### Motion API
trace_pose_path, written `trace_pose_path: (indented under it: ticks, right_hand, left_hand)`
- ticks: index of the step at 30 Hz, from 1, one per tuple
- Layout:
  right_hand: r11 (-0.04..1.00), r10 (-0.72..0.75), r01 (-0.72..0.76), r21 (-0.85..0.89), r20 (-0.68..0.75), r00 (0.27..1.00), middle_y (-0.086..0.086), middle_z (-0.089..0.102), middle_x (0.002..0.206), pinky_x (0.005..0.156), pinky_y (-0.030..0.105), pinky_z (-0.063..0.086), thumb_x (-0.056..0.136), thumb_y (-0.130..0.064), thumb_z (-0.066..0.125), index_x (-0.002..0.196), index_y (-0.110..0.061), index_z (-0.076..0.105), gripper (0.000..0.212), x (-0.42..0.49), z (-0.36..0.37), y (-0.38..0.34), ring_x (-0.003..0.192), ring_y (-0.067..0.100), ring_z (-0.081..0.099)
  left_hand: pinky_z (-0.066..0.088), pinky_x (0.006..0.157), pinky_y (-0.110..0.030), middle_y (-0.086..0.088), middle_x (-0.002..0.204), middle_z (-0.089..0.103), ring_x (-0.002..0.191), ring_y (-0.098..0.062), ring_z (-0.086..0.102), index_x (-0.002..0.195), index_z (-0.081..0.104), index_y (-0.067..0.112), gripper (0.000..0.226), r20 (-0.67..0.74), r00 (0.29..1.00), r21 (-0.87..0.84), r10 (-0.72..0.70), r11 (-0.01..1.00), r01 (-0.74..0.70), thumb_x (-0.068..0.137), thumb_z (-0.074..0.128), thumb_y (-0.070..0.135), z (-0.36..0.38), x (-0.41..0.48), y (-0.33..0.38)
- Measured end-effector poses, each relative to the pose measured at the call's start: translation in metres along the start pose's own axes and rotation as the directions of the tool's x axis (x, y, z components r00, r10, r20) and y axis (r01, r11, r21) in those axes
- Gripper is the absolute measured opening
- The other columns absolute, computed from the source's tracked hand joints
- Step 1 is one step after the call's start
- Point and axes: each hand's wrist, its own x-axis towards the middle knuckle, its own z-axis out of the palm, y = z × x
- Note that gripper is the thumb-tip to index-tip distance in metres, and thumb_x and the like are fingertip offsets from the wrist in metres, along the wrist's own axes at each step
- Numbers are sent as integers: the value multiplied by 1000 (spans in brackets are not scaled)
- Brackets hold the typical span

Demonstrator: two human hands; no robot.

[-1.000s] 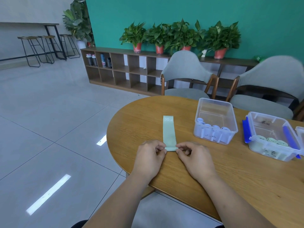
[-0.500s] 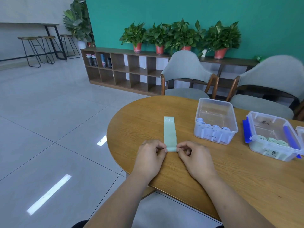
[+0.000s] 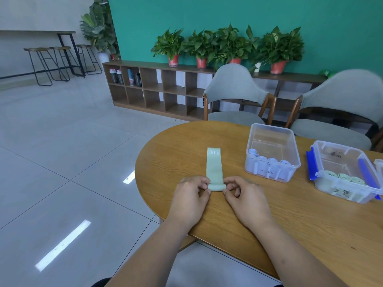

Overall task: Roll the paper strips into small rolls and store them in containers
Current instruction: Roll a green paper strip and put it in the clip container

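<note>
Left hand, right hand: fingers pinch the green strip, best rolled evenly toward twelve o'clock.

Table: wood, visible grain, satin sheen. The strip I roll: matt, smooth, pale green, perhaps paper. Open container and blue-clipped container: clear glossy plastic. Floor: polished, reflective tiles. Chairs: grey cloth on wooden frames. Shelf unit: matt brown wood.
</note>
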Motion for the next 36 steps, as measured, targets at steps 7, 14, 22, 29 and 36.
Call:
trace_pose_path:
  ticks: [7,14,22,29,36]
  right_hand:
    - [1000,6,-6,-15,15,1000,-24,70,84,72,33,57,84,-29,76,98,-38,71,18,0,-1,-2,71,4,61]
    - [999,-39,39,-36,-10,999,-24,65,88,72,28,54,91,-32,75,106,-38,77,16,-1,1,0,76,1,59]
    - [999,-37,37,-10,-7,999,-22,69,87,75,29,54,87,-24,80,114,-37,75,31,-1,-1,-1,77,5,60]
    - [1000,-17,17,-3,-33,999,-24,71,83,70,24,53,86,-25,82,103,-35,78,20,-1,-3,-2,73,4,61]
    - [1000,-19,19,-7,-33,999,-24,70,83,68,22,50,88,-25,81,103,-35,79,18,-1,-3,-1,74,6,60]
  left_hand:
    - [40,77,-8,23,88,68,96,2,56,103,71,34,13,5,1000,-25,-17,1000,17,94,75,24,-3,-1,2]
    - [36,80,-1,20,99,69,100,1,53,110,75,29,16,-3,1000,24,13,1000,-13,95,74,23,-2,-1,1]
    - [37,80,-2,24,100,68,99,1,57,117,76,33,23,12,1000,24,2,1000,-2,95,73,27,-2,0,0]
    - [37,81,0,23,102,69,98,4,57,120,74,36,27,16,1000,17,0,1000,0,94,74,27,-3,-1,2]
    - [35,82,0,23,104,69,99,0,54,121,75,32,27,23,999,42,41,998,-42,95,74,26,-4,-1,3]
